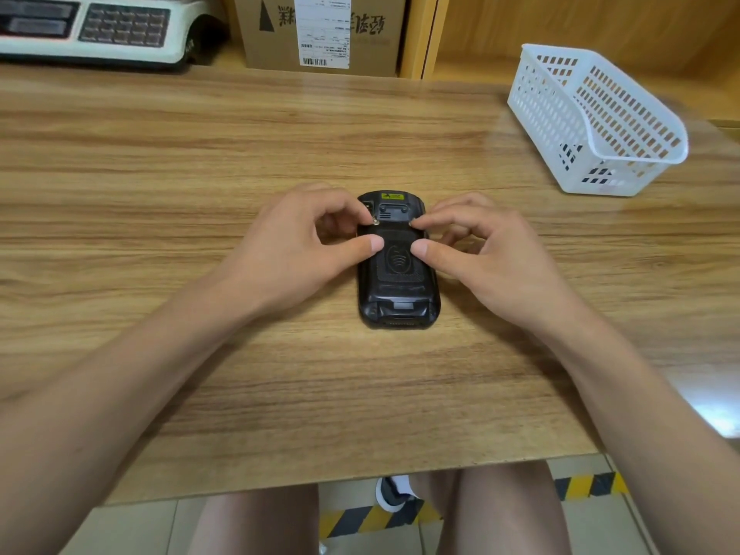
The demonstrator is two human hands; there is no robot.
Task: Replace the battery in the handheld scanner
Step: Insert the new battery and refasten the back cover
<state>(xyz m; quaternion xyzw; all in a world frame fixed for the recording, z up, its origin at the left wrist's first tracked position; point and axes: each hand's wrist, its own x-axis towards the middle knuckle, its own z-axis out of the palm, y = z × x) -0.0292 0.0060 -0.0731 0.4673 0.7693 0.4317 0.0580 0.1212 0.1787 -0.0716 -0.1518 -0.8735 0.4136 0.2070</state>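
A black handheld scanner (pixel 396 282) lies face down in the middle of the wooden table (pixel 240 154), its back cover on and a yellow label at its far end. My left hand (pixel 296 250) rests on its left side, with the forefinger on a small metal latch near the top and the thumb on the cover. My right hand (pixel 480 250) mirrors it on the right side, forefinger at the other latch, thumb on the cover. Both hands press the scanner flat on the table without lifting it.
A white plastic basket (pixel 592 118) stands at the back right with something dark inside. A weighing scale (pixel 100 30) sits at the back left, beside a cardboard box (pixel 320 30). The table's near edge runs above my knees.
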